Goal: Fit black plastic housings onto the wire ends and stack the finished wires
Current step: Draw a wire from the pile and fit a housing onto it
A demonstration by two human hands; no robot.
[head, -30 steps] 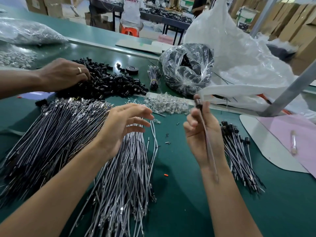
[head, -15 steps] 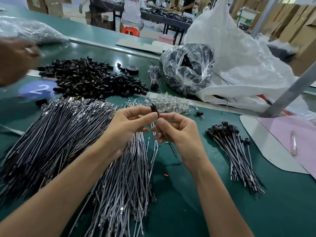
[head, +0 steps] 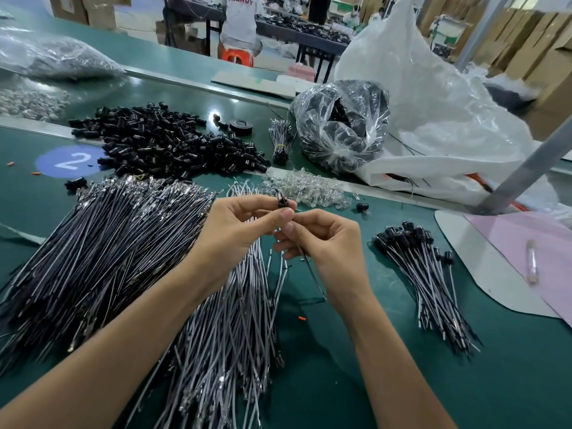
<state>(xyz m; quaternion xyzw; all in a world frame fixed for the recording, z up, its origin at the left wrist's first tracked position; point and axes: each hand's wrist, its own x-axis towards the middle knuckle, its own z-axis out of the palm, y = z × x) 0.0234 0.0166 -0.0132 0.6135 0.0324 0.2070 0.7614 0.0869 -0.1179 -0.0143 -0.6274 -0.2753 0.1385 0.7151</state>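
Pinches a black housing (head: 282,201) between thumb and forefinger of the left hand (head: 238,226), above the green worktop (head: 371,351), with the right hand (head: 326,244) clamped on a dark wire (head: 312,275) just below it. Has capped wires (head: 425,275) stacked well to the right, bare wires (head: 102,249) piled left and under the forearms, loose housings (head: 173,142) heaped beyond.

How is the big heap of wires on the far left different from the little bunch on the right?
The left heap is far larger and spreads wide; the right bunch is small and narrow. The right bunch's far ends carry black housings; the left heap's far ends show bare silvery metal tips. Both lie flat on the green table, wires running roughly away from the person.
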